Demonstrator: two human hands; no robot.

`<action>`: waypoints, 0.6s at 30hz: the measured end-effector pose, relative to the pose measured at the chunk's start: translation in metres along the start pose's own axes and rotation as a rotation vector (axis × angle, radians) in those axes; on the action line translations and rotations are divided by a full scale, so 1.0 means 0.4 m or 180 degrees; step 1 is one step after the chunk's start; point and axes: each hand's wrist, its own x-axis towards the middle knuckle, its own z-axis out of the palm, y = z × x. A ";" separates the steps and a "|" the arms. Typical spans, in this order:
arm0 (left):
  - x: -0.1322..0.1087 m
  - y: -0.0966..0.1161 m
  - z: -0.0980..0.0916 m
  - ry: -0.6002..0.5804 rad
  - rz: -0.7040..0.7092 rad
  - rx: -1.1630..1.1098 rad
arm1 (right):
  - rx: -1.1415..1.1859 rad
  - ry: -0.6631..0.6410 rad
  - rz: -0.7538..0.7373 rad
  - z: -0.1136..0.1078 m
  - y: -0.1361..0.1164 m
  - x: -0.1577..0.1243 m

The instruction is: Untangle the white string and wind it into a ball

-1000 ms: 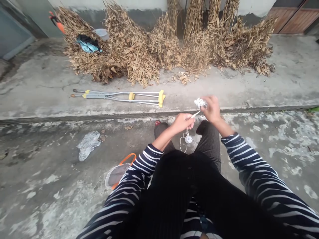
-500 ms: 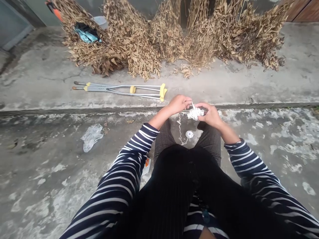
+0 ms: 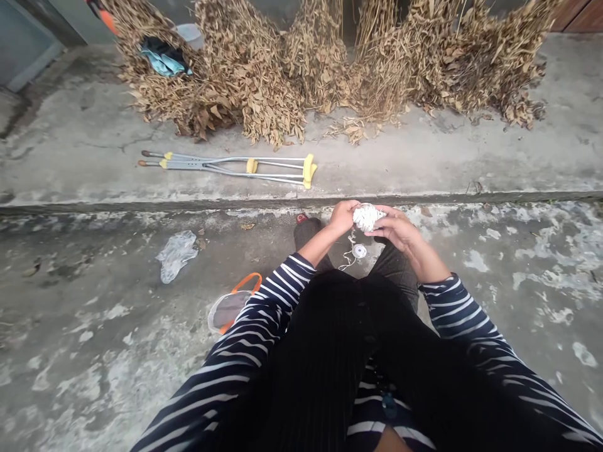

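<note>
Between my two hands is a bundle of white cord (image 3: 367, 217), held above the ground in front of my knees. My right hand (image 3: 400, 230) grips it from the right, thumb and fingers curved around its side. On its left end, my left hand (image 3: 343, 216) is closed with the fingertips against the bundle, on the cord. A loose strand of cord (image 3: 349, 256) trails down below the hands. Close to that strand, a round white disc with a small dark centre (image 3: 359, 251) lies on the ground.
Crutches with yellow pads (image 3: 226, 166) lie on the raised concrete ledge. Behind them hang dried plants (image 3: 264, 81) with a blue and black cloth (image 3: 164, 58). Left of me are a crumpled clear plastic bag (image 3: 176, 254) and a container with orange handles (image 3: 230, 307).
My left hand has come from above the bundle down to its left side, and the strand stretched between the hands is no longer seen. The bundle looks rounder, and the orange-handled container shows more.
</note>
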 end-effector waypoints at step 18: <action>-0.050 0.071 -0.039 -0.0041 0.0715 0.2420 | -0.0419 -0.0032 -0.0325 0.022 0.000 -0.031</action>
